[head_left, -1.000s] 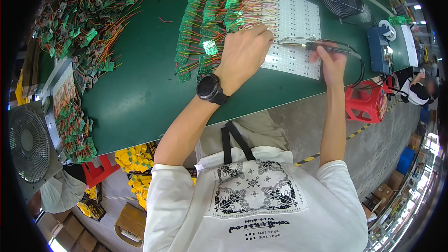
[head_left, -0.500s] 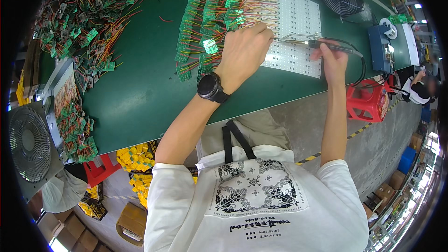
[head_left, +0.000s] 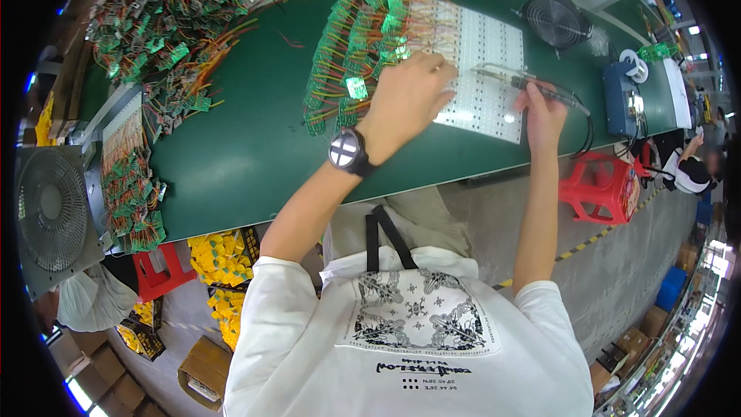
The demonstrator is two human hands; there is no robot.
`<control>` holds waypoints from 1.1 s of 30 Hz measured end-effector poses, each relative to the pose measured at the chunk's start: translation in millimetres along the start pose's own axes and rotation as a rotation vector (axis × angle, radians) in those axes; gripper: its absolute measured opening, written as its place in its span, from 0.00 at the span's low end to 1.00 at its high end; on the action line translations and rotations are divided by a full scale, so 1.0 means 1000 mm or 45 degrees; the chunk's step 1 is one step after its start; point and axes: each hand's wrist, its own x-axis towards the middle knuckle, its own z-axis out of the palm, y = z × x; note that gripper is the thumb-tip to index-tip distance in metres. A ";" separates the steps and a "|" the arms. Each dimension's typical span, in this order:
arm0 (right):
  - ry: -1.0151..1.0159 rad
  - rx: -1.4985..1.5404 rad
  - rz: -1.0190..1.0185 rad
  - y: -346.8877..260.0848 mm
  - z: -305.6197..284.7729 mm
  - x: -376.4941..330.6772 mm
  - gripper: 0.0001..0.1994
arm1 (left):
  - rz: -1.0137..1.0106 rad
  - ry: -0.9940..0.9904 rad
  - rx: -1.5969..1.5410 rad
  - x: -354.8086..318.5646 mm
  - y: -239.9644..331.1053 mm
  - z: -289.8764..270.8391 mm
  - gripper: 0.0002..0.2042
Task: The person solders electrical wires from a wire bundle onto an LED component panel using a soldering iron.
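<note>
A white panel board (head_left: 486,69) lies on the green workbench (head_left: 231,154), with rows of small green circuit boards on coloured wires (head_left: 355,38) fanned out along its left edge. My left hand (head_left: 405,100), a dark watch on its wrist, rests on the board's left part with the fingers pinched at the wires; what they pinch is too small to tell. My right hand (head_left: 540,112) grips a soldering iron (head_left: 513,77) whose tip points left over the board, close to the left fingertips.
A heap of wired green boards (head_left: 177,15) covers the bench's far left. A small black fan (head_left: 552,19) and a blue soldering station (head_left: 621,100) stand right of the board. A grey fan (head_left: 50,212), red stools (head_left: 602,189) and yellow bins (head_left: 220,259) surround the bench. Another person (head_left: 691,170) is at far right.
My left hand has shifted slightly along the board's edge and the iron tip has moved a little toward it. Otherwise the scene is the same.
</note>
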 end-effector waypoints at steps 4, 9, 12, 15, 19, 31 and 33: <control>0.098 -0.008 -0.014 0.005 0.002 -0.003 0.10 | 0.142 0.154 0.255 -0.012 0.041 -0.010 0.15; 0.131 -0.023 -0.060 0.000 -0.004 -0.005 0.09 | 0.160 -0.138 0.069 -0.052 0.084 0.039 0.24; 0.068 0.063 -0.114 0.005 -0.002 -0.004 0.09 | 0.171 -0.091 0.175 -0.053 0.083 0.048 0.26; 0.115 0.117 -0.070 0.005 -0.002 -0.006 0.09 | 0.153 -0.033 0.084 -0.048 0.078 0.041 0.25; 0.181 0.176 -0.048 0.007 -0.007 -0.005 0.09 | -0.070 0.168 -0.151 -0.045 0.066 -0.018 0.12; 0.107 0.139 -0.049 0.005 -0.008 -0.006 0.10 | -1.209 0.711 0.939 -0.162 -0.143 -0.176 0.16; 0.121 0.123 -0.040 0.005 -0.009 -0.006 0.10 | -1.347 0.718 0.784 -0.164 -0.144 -0.179 0.16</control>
